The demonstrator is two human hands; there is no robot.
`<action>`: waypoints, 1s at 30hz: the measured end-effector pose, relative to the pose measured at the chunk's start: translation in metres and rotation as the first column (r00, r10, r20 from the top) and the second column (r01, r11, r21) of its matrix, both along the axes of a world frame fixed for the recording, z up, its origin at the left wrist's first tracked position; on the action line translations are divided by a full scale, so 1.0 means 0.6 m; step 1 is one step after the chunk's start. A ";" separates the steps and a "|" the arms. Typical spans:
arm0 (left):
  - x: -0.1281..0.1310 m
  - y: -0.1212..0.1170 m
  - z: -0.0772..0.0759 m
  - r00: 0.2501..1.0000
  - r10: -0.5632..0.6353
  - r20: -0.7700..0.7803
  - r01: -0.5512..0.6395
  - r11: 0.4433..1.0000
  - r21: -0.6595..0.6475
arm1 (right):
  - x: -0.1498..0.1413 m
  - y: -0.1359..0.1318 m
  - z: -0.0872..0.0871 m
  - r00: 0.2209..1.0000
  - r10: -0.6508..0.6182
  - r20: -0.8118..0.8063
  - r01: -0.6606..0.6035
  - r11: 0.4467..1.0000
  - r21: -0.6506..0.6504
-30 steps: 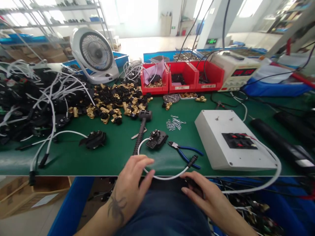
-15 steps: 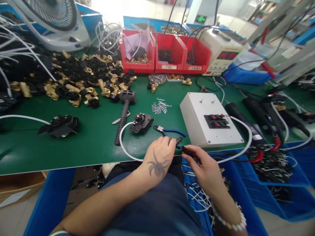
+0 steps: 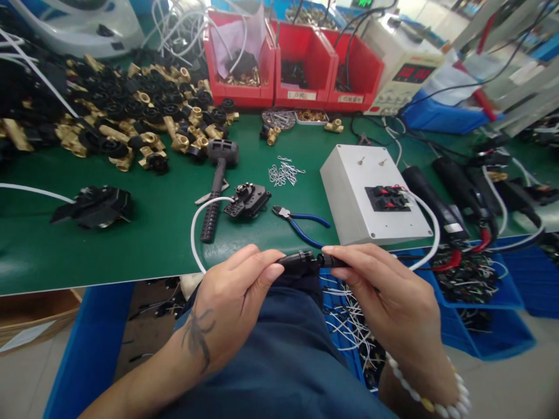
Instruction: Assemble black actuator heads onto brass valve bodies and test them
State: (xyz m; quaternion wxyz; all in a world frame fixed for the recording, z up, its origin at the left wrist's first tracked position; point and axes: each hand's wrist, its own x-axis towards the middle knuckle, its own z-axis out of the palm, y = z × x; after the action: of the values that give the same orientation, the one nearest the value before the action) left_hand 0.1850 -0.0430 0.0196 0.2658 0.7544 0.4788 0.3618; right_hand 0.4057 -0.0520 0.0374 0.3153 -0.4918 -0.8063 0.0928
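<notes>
My left hand (image 3: 238, 288) and my right hand (image 3: 384, 291) meet over my lap at the table's front edge, both pinched on a black cable connector (image 3: 303, 262) held between them. From the left side of the connector a white cable (image 3: 194, 233) loops up to a black valve part (image 3: 247, 201) on the green table (image 3: 152, 244). A second white cable (image 3: 430, 224) runs from the right side up to the white test box (image 3: 373, 195). Blue-handled pliers (image 3: 301, 224) lie just beyond my hands.
A black mallet (image 3: 216, 186) lies left of the valve part, with loose metal clips (image 3: 283, 173) behind. Brass and black fittings (image 3: 131, 125) are heaped at the back left. Red bins (image 3: 301, 64) and a power supply (image 3: 404, 67) stand behind. Blue crates of cables (image 3: 476, 291) sit at my right.
My hands have drawn back from the pliers toward my lap and now hold the two connector ends together in line. The view has tilted further down.
</notes>
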 end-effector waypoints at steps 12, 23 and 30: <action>-0.009 0.005 0.002 0.994 -0.021 -0.106 0.034 0.991 0.128 | -0.010 0.005 0.012 0.998 0.049 0.029 -0.049 0.999 -0.012; -0.018 0.011 -0.014 0.982 -0.077 -0.174 0.082 0.996 0.023 | -0.003 0.021 0.000 0.974 0.193 0.116 -0.202 0.977 0.071; -0.029 0.011 -0.013 0.989 -0.081 -0.128 0.076 0.996 -0.046 | -0.012 0.023 -0.008 0.984 0.164 0.065 -0.166 0.986 0.026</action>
State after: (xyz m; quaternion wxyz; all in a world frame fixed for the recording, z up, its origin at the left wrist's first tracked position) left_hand 0.1674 -0.0362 0.0119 0.2637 0.7889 0.4723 0.2915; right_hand 0.3986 -0.0384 0.0327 0.2889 -0.4208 -0.8551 0.0905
